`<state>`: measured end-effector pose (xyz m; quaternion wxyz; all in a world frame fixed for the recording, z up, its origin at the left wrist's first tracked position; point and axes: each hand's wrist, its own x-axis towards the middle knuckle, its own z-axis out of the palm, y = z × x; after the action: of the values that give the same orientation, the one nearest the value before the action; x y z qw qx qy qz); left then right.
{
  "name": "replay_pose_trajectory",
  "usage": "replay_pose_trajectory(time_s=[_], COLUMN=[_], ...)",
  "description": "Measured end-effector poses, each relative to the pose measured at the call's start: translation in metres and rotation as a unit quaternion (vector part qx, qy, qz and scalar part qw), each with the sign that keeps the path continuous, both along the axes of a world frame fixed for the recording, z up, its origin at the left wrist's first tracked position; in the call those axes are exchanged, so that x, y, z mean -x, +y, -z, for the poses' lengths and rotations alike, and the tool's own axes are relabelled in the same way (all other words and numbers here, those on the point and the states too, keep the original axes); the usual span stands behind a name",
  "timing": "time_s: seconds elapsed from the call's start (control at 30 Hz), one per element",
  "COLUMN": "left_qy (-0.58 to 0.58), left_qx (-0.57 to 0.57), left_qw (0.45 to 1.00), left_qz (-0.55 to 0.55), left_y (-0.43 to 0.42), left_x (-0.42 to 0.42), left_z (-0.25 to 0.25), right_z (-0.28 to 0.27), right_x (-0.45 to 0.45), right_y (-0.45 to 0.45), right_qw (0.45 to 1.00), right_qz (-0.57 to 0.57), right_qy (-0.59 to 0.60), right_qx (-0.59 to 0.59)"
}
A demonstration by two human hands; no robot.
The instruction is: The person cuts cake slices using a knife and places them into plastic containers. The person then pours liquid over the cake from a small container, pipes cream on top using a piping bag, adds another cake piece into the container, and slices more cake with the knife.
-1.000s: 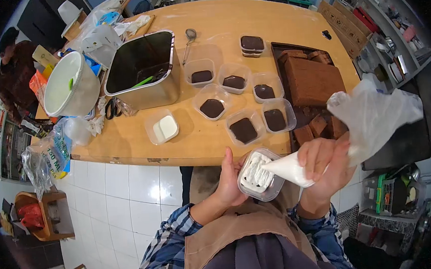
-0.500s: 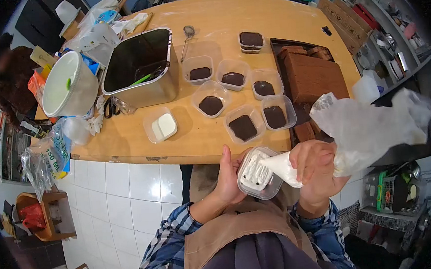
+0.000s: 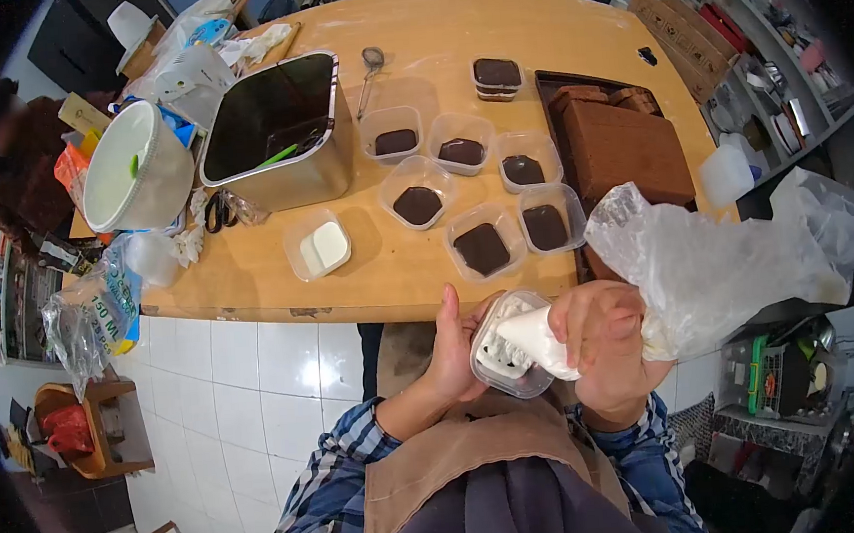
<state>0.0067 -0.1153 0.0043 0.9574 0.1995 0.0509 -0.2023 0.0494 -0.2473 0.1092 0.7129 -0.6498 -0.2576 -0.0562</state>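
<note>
Two hands: left hand [image 3: 449, 364] grips a tub [image 3: 522, 388] from the side, thumb raised; right hand [image 3: 602, 338] has its fingers closed around a piping bag [image 3: 724, 265].
Tub: held in front of the apron [image 3: 441, 473], just off the edge of the table [image 3: 430, 308], with cream [image 3: 498, 363] inside.
Bag tip: over the cream, perhaps touching; the bag hides the spot.
Spill: too hard a squeeze could push cream past the rim.
Drop: a slack left grip could tip the tub.
Bag top: its loose plastic could brush the cake [image 3: 627, 153] if swung.
</note>
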Motion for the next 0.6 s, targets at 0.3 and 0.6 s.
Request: replay_pose_trajectory(time_s=[0.3, 0.6], left_qy=[0.042, 0.038], left_qx=[-0.054, -0.025], left_qw=[0.997, 0.998], left_qz=[-0.036, -0.032], left_y=[-0.004, 0.0], left_x=[0.0, -0.001], left_z=[-0.009, -0.006], right_z=[0.005, 0.009], right_x=[0.007, 0.009], right_y=[-0.006, -0.011], right_qw=[0.998, 0.998], right_qz=[-0.049, -0.036], right_qy=[0.026, 0.048], right_qx=[0.031, 0.007])
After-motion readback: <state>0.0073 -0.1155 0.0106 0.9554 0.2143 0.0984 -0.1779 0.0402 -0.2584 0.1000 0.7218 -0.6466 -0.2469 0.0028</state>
